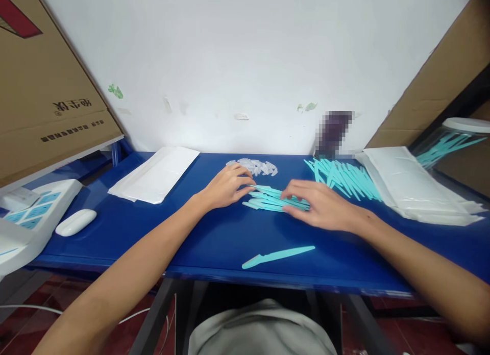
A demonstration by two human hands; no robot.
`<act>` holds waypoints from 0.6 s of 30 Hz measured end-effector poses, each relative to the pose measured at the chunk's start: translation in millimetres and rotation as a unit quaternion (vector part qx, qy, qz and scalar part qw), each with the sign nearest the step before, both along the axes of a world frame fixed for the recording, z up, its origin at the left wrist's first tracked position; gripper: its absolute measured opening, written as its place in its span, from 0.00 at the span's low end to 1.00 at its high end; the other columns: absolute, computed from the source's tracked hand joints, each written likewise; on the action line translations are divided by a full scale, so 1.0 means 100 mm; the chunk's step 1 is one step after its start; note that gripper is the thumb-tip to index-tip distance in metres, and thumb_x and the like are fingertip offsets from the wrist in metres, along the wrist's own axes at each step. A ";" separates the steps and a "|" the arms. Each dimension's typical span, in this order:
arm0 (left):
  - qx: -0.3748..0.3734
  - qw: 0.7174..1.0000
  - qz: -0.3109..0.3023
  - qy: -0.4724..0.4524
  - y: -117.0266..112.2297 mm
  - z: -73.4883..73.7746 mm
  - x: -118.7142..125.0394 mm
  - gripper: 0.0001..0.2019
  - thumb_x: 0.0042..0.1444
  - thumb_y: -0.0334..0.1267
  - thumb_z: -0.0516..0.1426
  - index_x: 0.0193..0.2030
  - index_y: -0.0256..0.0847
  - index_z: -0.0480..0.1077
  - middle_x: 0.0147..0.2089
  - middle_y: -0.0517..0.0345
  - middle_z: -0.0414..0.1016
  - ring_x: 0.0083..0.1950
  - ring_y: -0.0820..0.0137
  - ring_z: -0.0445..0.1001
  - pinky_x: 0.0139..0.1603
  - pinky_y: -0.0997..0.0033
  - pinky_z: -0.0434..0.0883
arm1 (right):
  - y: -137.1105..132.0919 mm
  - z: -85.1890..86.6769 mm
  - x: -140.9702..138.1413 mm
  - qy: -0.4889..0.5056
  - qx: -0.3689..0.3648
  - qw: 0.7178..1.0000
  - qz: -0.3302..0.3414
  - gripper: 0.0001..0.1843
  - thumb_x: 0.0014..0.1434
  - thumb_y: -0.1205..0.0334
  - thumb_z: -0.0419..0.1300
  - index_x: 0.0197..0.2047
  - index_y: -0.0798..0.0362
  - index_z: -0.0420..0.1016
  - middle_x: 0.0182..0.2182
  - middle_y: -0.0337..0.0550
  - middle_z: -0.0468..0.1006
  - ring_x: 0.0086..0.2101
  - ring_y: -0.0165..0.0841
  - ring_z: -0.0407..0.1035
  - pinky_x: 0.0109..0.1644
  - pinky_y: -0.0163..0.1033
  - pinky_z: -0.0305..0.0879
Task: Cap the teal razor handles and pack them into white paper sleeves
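Several turquoise eyebrow razors (264, 199) lie side by side in a small bunch on the blue table, between my hands. My left hand (228, 186) is at their left end, thumb and forefinger closed at the tip of the uppermost razor. Over the right end of the bunch is my right hand (319, 202), its thumb and fingers apart on either side of the handles. A single eyebrow razor (278, 256) lies nearer the table's front edge. Just behind my left hand is a heap of small translucent whitish caps (258, 167).
Beyond my right hand is a larger pile of turquoise razors (342, 177), beside white plastic packets (413, 184). A clear jar (440, 146) holds more razors. At left are a white packet (155, 174), a white oval case (76, 222) and a white device (57, 207). Cardboard (49, 90) stands there.
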State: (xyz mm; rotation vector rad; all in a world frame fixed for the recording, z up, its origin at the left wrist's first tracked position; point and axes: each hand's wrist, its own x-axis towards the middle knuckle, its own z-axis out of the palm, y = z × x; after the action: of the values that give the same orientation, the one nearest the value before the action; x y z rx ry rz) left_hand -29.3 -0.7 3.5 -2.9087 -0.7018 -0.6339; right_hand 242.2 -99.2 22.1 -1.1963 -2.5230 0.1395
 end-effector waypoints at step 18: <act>-0.063 0.972 0.209 0.088 0.24 -0.15 -0.17 0.21 0.71 0.42 0.45 0.65 0.47 0.70 0.70 0.41 0.60 0.68 0.46 0.58 0.60 0.39 0.63 | -0.14 0.10 -0.11 0.034 -0.195 0.979 0.058 0.05 0.61 0.64 0.58 0.32 0.51 0.69 0.29 0.38 0.74 0.28 0.29 0.65 0.33 0.35 0.62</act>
State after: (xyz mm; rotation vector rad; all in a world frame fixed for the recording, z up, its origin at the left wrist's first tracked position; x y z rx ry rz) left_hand -46.4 22.8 -11.2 -2.7401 -1.3184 -0.2880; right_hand 231.2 -113.4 31.9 -1.1528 -2.5763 0.7205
